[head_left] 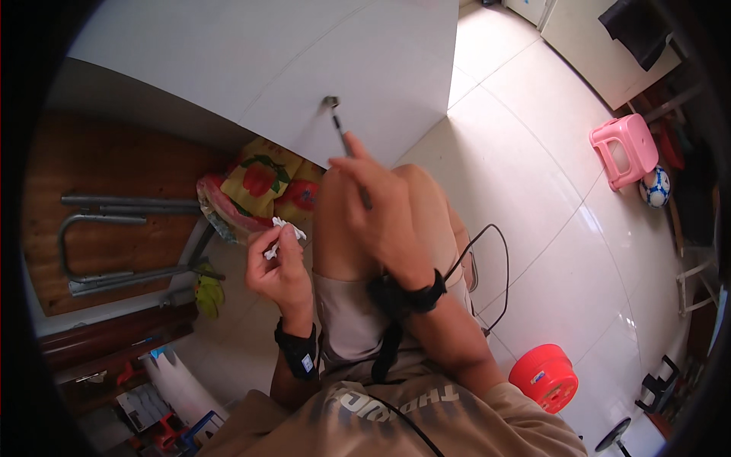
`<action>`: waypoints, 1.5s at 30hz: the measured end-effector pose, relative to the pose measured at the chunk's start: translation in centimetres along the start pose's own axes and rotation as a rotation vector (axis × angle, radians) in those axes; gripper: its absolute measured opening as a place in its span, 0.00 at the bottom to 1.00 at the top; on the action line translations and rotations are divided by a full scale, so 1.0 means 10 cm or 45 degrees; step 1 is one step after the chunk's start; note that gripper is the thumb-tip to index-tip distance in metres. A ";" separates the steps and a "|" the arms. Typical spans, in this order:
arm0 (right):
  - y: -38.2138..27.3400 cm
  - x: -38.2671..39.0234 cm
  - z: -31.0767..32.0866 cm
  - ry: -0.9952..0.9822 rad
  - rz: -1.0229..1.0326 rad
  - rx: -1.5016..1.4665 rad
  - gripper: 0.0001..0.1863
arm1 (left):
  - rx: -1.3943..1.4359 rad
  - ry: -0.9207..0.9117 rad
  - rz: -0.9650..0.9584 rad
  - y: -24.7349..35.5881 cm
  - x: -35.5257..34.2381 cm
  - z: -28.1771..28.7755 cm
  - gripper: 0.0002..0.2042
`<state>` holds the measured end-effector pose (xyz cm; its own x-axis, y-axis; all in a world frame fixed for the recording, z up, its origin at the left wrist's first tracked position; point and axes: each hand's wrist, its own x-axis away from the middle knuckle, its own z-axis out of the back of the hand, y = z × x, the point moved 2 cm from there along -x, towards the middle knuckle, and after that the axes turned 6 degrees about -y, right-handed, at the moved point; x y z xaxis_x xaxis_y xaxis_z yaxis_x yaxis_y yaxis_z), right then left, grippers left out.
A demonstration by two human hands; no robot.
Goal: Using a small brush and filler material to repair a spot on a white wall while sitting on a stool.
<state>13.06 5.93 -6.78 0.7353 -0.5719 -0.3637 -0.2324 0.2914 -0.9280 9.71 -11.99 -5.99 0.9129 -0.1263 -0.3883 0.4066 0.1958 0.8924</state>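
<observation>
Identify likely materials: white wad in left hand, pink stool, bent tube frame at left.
White wad: probably tissue paper, matte; crumpled, soft-looking folds.
Pink stool: likely moulded plastic, smooth; rounded edges, even colour.
Tube frame: probably metal, greyish with slight sheen; which metal, unclear.

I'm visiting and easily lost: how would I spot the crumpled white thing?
Start at the large pale panel across the top, then look below it to the person's left hand. It pinches the crumpled white scrap, plain and ragged, unlike the colourful fruit-printed bag just beyond.
</observation>
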 end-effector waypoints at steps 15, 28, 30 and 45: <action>-0.11 0.01 -0.12 0.055 0.135 -0.009 0.16 | 0.069 -0.098 0.025 -0.02 0.06 -0.04 0.05; 0.06 -0.02 -0.06 0.107 0.010 0.001 0.13 | 0.089 -0.146 0.152 0.02 -0.10 -0.06 0.05; 0.05 -0.03 -0.02 0.117 -0.125 -0.142 0.10 | 0.086 -0.198 0.206 0.02 -0.26 -0.10 0.05; 0.14 0.09 0.01 0.026 -0.300 -0.251 0.11 | -0.709 -0.171 -0.666 0.05 -1.17 -0.70 0.06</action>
<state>13.47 5.92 -8.42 0.7711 -0.6221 -0.1359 -0.1774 -0.0048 -0.9841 -0.51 -3.64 -2.57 0.5990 -0.4466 -0.6646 0.7746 0.5336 0.3395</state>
